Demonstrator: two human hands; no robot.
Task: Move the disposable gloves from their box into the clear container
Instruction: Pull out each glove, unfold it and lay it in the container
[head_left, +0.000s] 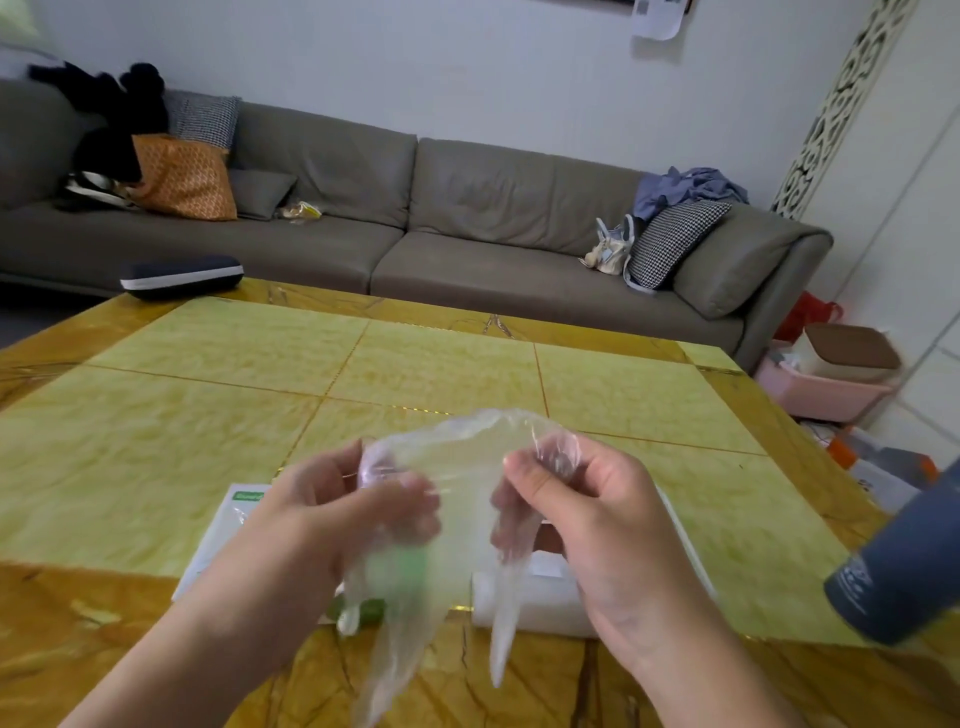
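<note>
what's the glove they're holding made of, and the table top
The glove, held up between the left hand and right hand, looks like thin clear plastic film: see-through, crinkled, hanging limp. The table looks like polished yellow-green stone or a stone-look tile, veined and glossy, with thin inlaid lines; which one is unclear.

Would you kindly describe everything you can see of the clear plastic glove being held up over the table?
The disposable glove is thin, see-through, crinkled plastic film. It hangs in the air above the yellow table, stretched between both hands. The left hand pinches one side and the right hand pinches the other, bunching the film at each grip. Limp finger-like strips dangle below the hands toward the table's near edge. The left side looks motion-blurred.
</note>
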